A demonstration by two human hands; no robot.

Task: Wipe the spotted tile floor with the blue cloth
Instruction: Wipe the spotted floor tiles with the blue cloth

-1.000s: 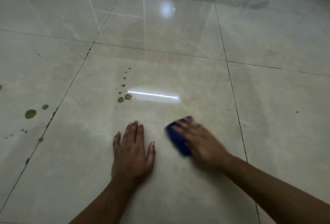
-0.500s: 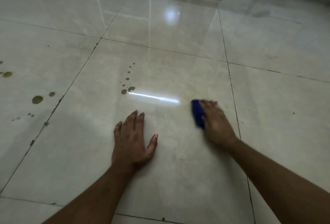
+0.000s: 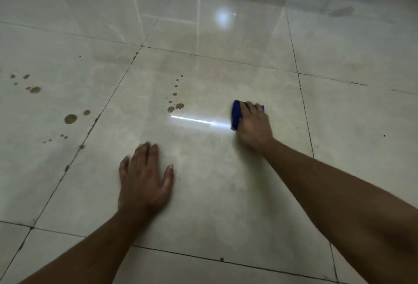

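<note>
Fingers of the right hand (image 3: 254, 126) press flat on the blue cloth (image 3: 236, 115); left hand (image 3: 144, 179), nearer than the cloth, lies spread, palm down, on the tile floor (image 3: 226, 193).

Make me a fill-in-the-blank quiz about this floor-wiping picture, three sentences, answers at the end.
1. The right hand presses a folded cloth whose colour is ____.
2. The left hand lies flat on the glossy beige tile floor and holds ____.
3. The brown liquid spots nearest the cloth lie on its ____ side as the picture shows it.

Missing words: blue; nothing; left
</note>
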